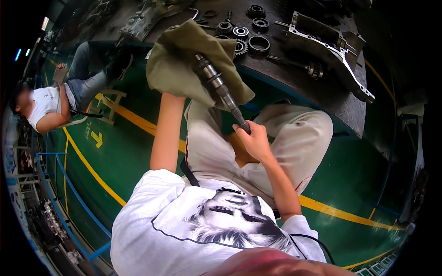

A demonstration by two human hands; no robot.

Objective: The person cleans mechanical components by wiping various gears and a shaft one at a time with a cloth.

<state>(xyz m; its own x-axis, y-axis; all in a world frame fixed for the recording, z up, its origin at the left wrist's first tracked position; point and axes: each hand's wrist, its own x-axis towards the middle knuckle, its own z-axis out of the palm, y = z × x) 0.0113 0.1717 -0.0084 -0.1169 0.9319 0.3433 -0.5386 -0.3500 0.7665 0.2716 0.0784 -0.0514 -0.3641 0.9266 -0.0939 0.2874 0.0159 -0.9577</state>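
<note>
A splined steel gearbox shaft (221,86) slants in front of me, its lower end gripped in my right hand (255,139). Its upper part lies against an olive-green cloth (172,62). The cloth is draped over my left hand, which is hidden; only the forearm shows below it. What the left fingers do underneath does not show. Just beyond the cloth, a bearing (240,32), a synchronizer ring (259,44) and several gears (256,11) lie on the metal table.
The diamond-plate table (348,114) bears an open gearbox housing (324,41), another shaft with a gear (312,70) and, at upper left, a metal assembly (138,26). A seated co-worker (51,103) is at the left, near a blue railing (72,183). My knees are under the table edge.
</note>
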